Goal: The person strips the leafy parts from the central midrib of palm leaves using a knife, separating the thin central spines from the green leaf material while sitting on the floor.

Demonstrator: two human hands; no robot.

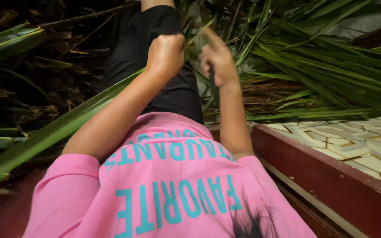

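Note:
My left hand (166, 55) is clenched in a fist over my black shorts (155, 26), gripping the end of a long green palm leaf (58, 130) that runs down to the lower left. My right hand (219, 61) is close beside it, fingers curled, pinching a thin pale leaf strip (196, 37) that spans between both hands. A small dark thing shows below the right palm; I cannot tell what it is. My pink shirt with teal lettering (168, 194) fills the bottom of the view.
A heap of green palm fronds (323, 66) lies ahead and to the right. Dry brown leaves and stalks (31, 88) lie on the left. A red-brown ledge (331, 176) borders a patterned tiled floor (358, 141) at the right.

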